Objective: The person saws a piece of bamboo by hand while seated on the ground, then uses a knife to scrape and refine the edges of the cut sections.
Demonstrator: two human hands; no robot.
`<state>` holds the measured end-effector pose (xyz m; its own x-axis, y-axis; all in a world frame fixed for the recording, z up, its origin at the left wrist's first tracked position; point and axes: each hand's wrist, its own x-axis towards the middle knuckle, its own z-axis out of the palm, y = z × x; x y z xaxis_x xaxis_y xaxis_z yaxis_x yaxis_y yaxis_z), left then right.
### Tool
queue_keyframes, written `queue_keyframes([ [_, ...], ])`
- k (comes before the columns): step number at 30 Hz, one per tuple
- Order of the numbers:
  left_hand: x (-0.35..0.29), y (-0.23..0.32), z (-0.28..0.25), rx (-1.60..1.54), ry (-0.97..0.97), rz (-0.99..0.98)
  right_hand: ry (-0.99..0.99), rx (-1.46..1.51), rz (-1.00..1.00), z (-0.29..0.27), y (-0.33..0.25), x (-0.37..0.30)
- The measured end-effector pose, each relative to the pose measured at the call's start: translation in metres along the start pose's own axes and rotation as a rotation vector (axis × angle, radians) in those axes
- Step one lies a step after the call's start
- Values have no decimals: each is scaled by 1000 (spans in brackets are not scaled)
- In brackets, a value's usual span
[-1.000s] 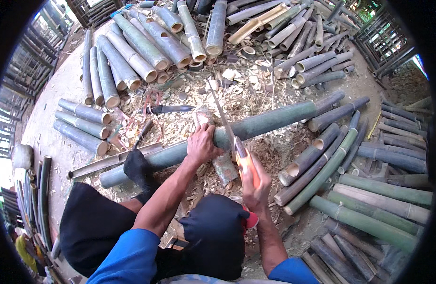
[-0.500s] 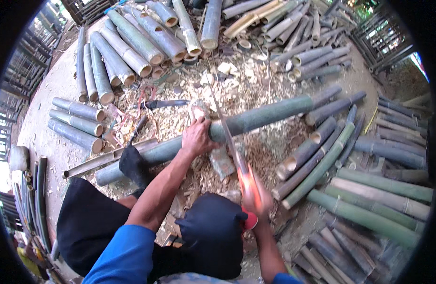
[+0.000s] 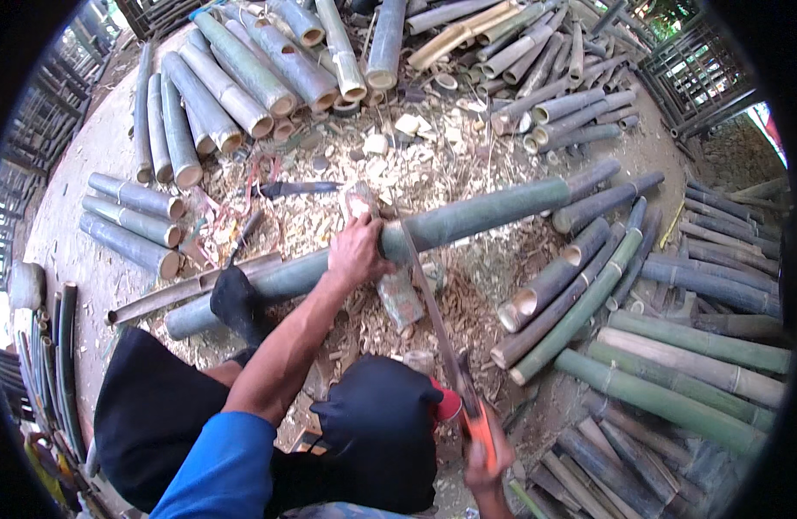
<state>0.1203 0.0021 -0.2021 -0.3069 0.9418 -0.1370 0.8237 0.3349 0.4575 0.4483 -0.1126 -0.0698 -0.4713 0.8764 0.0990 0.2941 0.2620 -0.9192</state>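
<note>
Head view: clasping a long green bamboo pole (image 3: pixel 485 213) from above with the left hand (image 3: pixel 357 249), in a grip closed over the tube, with fingers toward the far side and thumb toward the near one. Holding a saw (image 3: pixel 435 317) by its orange handle (image 3: pixel 479 427) in the right hand (image 3: pixel 489 458), with the grip wrapped around it, low beside a black-clad knee (image 3: pixel 377 424). Pointing the blade forward and slightly left, up to the pole just right of the left hand; cannot tell the depth of any cut. With the pole laid slantwise across a pale, worn block (image 3: pixel 400 298), rising from lower left to right, partly hidden by a dark-covered foot (image 3: pixel 236 298) near the left end. Also showing a split bamboo trough (image 3: pixel 178 292) just beside that left end, and a dark knife-shaped tool (image 3: pixel 299 188) beyond the pole, among pale wood chips (image 3: pixel 454 177) on the ground. Spread farther out, with short bamboo tubes (image 3: pixel 130 220) at the left, thicker tubes (image 3: pixel 251 73) piled at the far side, and green and grey poles (image 3: pixel 701 340) heaped at the right.
</note>
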Motion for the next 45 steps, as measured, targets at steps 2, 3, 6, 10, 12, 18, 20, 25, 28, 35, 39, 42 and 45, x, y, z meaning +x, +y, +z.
queue_keyframes([
  [2, 1, 2, -3, 12, 3, 1, 52, 59, 61, -8, -7, -27],
  [3, 5, 15, -3, -11, -5, 16, 52, -190, -91, -1, 23, -2],
  [6, 2, 16, 5, -22, 14, 32, 8, -126, 75, 34, 36, 106],
  [10, 9, 1, -10, -39, -12, 48, 1, -108, -15, 18, 38, 48],
  [12, -1, -11, -12, -27, 11, 53, 129, 13, 151, 0, -17, -21],
  [18, 4, 22, 1, -34, 21, 53, 75, -35, -52, 39, 42, 118],
  [20, 1, 5, 2, -68, -19, 40, 43, -61, 10, 58, 37, 139],
  [25, -2, 3, -9, -7, -46, 23, 120, 12, 76, 0, -8, -6],
  [28, 5, 12, -1, -38, 13, 28, 86, 33, 44, 4, 26, 2],
  [35, 3, -1, -5, -47, 7, 42, -5, -70, 102, 43, 28, 90],
  [39, 11, 0, -9, -47, 30, 74, 287, -148, -28, 31, -15, -6],
  [42, 8, 8, -10, -27, 44, 72, 31, -194, -60, 25, 41, 56],
  [45, 7, 7, -4, -56, -5, 28, -29, -137, 27, 59, 21, 162],
])
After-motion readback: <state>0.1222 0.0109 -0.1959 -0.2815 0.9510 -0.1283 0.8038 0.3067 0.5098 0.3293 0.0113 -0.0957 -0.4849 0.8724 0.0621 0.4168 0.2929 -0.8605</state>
